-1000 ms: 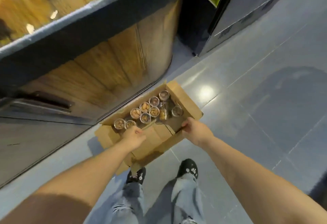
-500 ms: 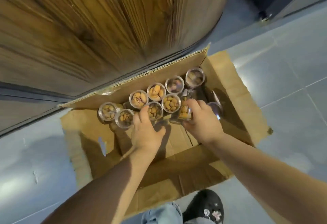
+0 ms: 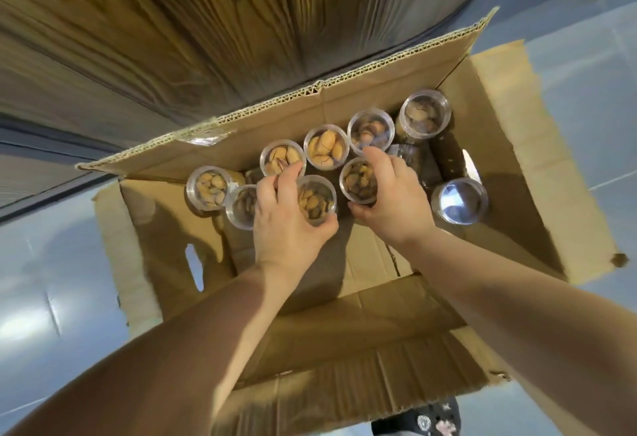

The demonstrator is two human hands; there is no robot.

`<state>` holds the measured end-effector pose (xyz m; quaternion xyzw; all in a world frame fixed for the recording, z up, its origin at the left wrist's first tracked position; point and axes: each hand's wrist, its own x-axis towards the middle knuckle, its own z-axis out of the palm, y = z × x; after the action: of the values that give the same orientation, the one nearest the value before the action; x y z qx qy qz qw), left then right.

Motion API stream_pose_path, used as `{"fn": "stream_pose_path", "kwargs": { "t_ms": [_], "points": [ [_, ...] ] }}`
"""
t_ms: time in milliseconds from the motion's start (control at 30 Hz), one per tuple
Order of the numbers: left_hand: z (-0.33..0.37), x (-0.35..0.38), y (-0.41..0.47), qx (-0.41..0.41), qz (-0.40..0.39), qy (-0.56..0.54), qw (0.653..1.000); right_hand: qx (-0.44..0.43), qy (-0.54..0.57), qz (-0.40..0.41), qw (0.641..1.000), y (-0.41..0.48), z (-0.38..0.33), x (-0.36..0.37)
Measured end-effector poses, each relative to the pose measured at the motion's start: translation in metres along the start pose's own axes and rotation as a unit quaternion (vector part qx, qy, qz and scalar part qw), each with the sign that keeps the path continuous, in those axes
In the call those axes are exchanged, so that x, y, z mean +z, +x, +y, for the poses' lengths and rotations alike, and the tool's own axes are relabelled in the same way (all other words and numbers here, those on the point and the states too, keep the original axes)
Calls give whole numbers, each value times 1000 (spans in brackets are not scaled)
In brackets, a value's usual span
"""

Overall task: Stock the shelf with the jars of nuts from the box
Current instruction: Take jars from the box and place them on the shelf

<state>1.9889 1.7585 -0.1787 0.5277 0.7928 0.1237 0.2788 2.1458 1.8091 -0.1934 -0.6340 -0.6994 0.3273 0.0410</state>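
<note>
Your left hand [image 3: 286, 220] curls round one jar of nuts [image 3: 317, 199] and your right hand [image 3: 391, 201] grips the neighbour jar [image 3: 358, 178], each from the side, I think to lift straight up. Both jars are inside the box [image 3: 310, 115] on the floor [image 3: 586, 108].

One camera shows everything. It sits on the person's head and looks almost straight down, tipped a little forward. It is close to the open box [image 3: 344, 315], which fills the middle, near enough that nuts show through the clear top of a jar [image 3: 315, 201]. Both arms come in from the bottom edge, and the left hand [image 3: 286, 225] and right hand [image 3: 393, 201] end up near the middle. A wooden wall [image 3: 206, 22] fills the top, grey floor [image 3: 41, 280] shows at the sides, and a shoe [image 3: 431, 422] sits at the very bottom. The wide lens bends the edges.
</note>
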Motion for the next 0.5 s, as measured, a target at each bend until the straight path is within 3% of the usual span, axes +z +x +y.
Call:
{"fn": "stream_pose_path", "kwargs": {
  "t_ms": [200,500],
  "points": [
    [13,-66,-32,-27,-72,31,997,21,33,10,999,-51,-24,-59],
    [102,-246,-148,-88,2,-52,995,17,105,4,994,-194,-129,-221]
  ]
}}
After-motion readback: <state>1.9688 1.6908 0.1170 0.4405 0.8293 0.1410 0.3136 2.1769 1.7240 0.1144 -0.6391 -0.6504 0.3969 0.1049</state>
